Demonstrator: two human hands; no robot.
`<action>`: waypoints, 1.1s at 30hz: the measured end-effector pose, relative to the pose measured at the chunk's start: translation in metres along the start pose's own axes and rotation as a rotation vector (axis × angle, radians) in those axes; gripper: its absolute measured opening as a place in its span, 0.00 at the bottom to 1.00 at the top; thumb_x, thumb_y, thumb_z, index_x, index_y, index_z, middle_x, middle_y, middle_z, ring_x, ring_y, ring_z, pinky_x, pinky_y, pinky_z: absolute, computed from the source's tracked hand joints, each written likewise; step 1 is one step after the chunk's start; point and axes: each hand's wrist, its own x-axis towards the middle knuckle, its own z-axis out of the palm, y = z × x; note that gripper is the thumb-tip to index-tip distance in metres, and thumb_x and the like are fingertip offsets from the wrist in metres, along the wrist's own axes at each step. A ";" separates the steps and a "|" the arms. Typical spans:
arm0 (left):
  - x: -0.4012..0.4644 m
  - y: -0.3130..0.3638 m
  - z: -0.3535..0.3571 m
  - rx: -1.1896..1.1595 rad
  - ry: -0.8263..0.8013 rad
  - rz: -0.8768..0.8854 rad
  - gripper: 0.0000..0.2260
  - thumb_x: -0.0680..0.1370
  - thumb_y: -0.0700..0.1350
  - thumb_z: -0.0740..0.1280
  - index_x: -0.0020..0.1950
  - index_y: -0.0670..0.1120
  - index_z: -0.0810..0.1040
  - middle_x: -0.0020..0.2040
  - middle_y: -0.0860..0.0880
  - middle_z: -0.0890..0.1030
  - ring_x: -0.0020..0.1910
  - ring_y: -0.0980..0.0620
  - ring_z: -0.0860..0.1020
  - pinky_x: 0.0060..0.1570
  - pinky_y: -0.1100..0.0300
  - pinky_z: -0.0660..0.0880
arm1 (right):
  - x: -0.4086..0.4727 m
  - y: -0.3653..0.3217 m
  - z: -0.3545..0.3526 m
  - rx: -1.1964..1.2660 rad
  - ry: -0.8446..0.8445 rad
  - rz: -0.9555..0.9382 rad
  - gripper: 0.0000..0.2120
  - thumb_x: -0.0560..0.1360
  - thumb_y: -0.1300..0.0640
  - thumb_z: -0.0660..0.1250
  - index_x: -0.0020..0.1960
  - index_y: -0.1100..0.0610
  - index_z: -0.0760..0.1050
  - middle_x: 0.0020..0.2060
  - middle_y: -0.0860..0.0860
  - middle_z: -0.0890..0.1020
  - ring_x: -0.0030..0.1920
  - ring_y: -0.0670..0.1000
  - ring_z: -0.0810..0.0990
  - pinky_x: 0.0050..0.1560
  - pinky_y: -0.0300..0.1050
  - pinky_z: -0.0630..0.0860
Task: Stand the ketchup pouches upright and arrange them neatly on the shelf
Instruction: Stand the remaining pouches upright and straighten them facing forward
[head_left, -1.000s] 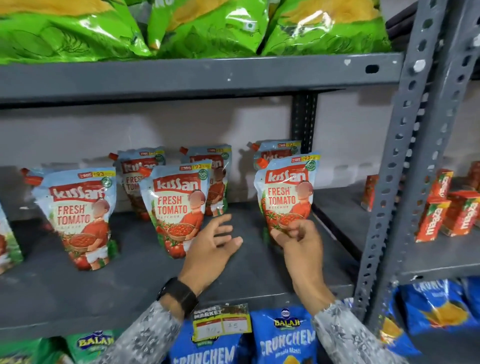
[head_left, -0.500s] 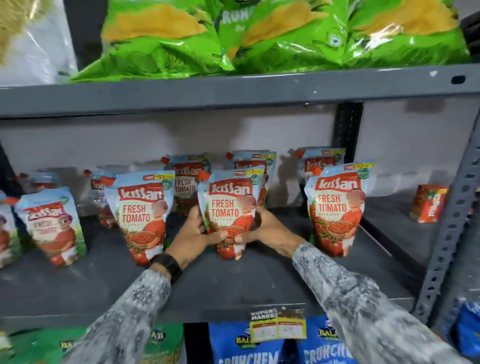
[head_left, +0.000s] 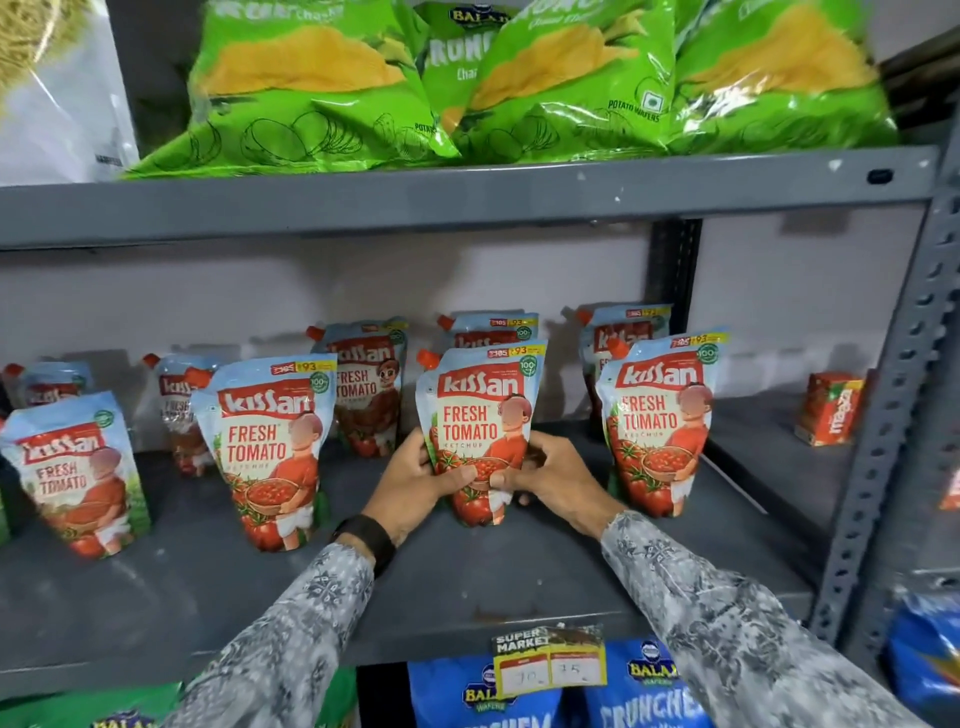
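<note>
Several Kissan ketchup pouches stand upright in two rows on the grey middle shelf (head_left: 208, 597). Both hands grip the lower part of the centre front pouch (head_left: 480, 410): my left hand (head_left: 421, 488) on its left side, my right hand (head_left: 550, 483) on its right. Beside it stand a front pouch on the left (head_left: 267, 447) and another on the right (head_left: 657, 421). A further front pouch (head_left: 70, 473) stands at the far left. Back-row pouches (head_left: 369, 384) are partly hidden behind the front ones.
Green crisp bags (head_left: 311, 88) fill the shelf above. Blue crisp bags (head_left: 644, 691) and a price tag (head_left: 548, 662) sit below. A grey perforated upright (head_left: 893, 415) bounds the right side, with an orange juice carton (head_left: 831, 408) beyond it.
My right hand let go of the rightmost front pouch, and both hands closed on the centre front pouch. The view has shifted left and closer.
</note>
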 end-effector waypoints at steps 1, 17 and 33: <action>0.001 -0.001 0.005 -0.004 0.003 0.001 0.26 0.71 0.32 0.76 0.65 0.49 0.74 0.60 0.47 0.84 0.59 0.52 0.83 0.51 0.61 0.81 | -0.001 0.000 -0.004 -0.011 0.017 -0.002 0.24 0.67 0.62 0.83 0.60 0.60 0.82 0.50 0.59 0.89 0.40 0.54 0.84 0.34 0.44 0.80; 0.006 -0.009 0.032 -0.066 0.008 0.020 0.22 0.71 0.32 0.75 0.60 0.50 0.77 0.59 0.47 0.85 0.58 0.51 0.83 0.55 0.56 0.81 | -0.014 0.009 -0.020 -0.033 0.118 -0.041 0.20 0.68 0.57 0.82 0.58 0.57 0.84 0.48 0.57 0.90 0.45 0.54 0.89 0.52 0.54 0.85; 0.001 -0.003 0.031 0.023 0.036 0.042 0.20 0.71 0.33 0.76 0.57 0.51 0.78 0.52 0.51 0.86 0.50 0.57 0.85 0.47 0.62 0.82 | -0.019 0.001 -0.022 -0.024 -0.007 0.025 0.43 0.60 0.69 0.85 0.70 0.54 0.72 0.60 0.50 0.85 0.61 0.48 0.84 0.62 0.48 0.82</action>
